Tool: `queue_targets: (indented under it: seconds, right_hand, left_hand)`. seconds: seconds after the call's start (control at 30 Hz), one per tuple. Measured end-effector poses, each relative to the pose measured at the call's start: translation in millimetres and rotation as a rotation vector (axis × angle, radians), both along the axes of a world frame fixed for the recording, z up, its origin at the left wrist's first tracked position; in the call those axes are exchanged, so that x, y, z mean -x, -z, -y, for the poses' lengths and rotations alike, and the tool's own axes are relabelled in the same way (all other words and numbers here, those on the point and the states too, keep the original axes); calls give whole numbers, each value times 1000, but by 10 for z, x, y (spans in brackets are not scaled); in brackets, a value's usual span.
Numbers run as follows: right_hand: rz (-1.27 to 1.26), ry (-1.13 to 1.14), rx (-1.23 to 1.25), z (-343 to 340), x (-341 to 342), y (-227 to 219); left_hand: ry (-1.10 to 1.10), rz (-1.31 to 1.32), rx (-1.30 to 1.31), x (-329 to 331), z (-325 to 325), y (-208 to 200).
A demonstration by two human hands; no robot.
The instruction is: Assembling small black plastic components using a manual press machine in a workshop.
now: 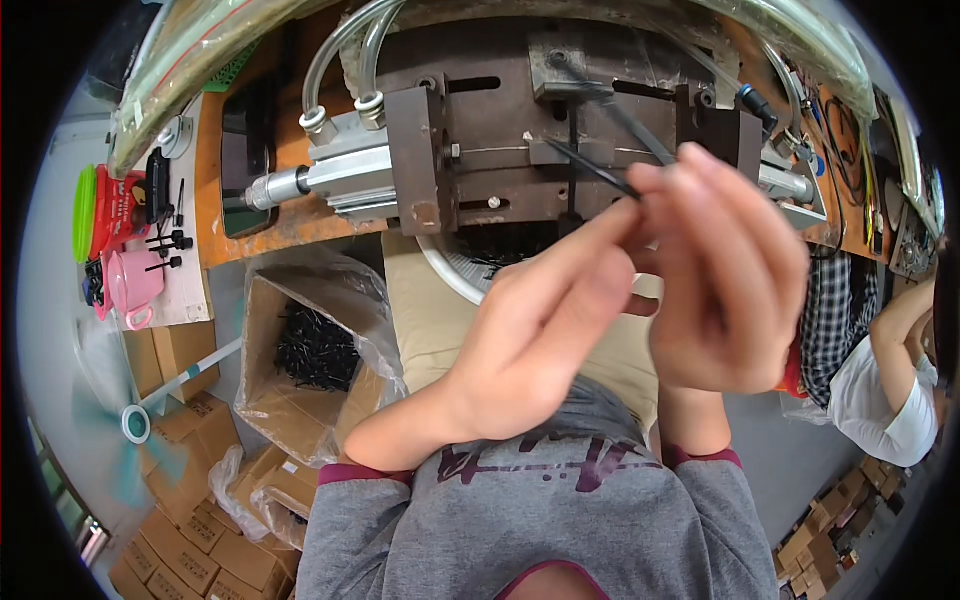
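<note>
In front of the machine fixture my two hands meet with fingertips close together. My left hand is closed, fingers pressed together, at the near end of a thin black rod with a narrow tip. Closed too is my right hand, with a second dark rod, smeared by motion, reaching out from its fingers. Both rods extend over the brown metal fixture. The near rod's tip overlaps a small grey block in the fixture's middle; whether they touch I cannot tell. Fingers hide the rods' near ends.
Air cylinders with clear hoses flank the fixture. A lined carton of small black pieces stands below left. A pink cup and a dark phone-like slab lie left, above a fan. Another person sits right.
</note>
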State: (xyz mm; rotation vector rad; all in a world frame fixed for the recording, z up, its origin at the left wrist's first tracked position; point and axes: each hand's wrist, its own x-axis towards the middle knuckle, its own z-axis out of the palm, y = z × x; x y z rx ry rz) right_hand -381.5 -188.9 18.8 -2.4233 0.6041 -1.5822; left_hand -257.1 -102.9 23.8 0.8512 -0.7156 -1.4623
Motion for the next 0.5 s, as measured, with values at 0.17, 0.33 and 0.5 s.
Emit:
queue_targets:
  seconds: [0.17,0.33,0.5]
  right_hand:
    - [-162,-20,-5,-116,-86,45]
    - [-270,13,34,-185,-114,242]
    - [-484,-62,-180,-352,1,46]
  left_hand:
    - [127,-293,-65,-20,62,-34]
    - [64,-225,-167,-52,-10,14]
    - [38,-31,-75,-95,-40,175]
